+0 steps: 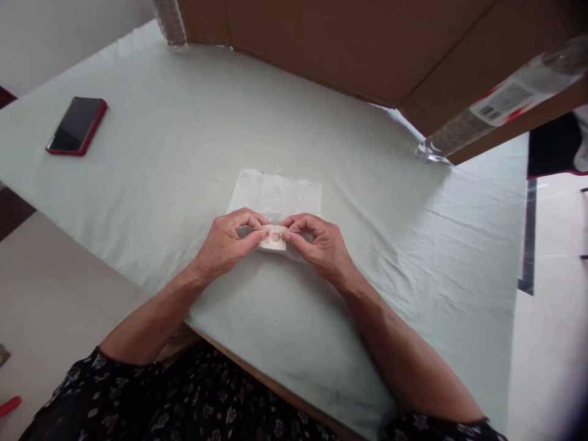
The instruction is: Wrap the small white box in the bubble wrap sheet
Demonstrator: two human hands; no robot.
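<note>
Near the middle of the table, a small pale block with red print (274,237) is held between both hands. My left hand (234,237) pinches its left end between thumb and fingers. At the right end, my right hand (316,241) grips it the same way. Beneath and behind the block lies a white, textured, see-through sheet that looks like bubble wrap (278,195). The sheet's near part shows beside the right fingers, and the hands partly cover it. I cannot tell whether the fingers also pinch the sheet.
A pale green cloth (298,116) with wrinkles covers the table. At the back left lies a phone in a red case (77,125). A large cardboard box (321,46) stands along the far side, with a clear plastic bottle (487,113) at its right corner and another clear bottle (171,24) at its left.
</note>
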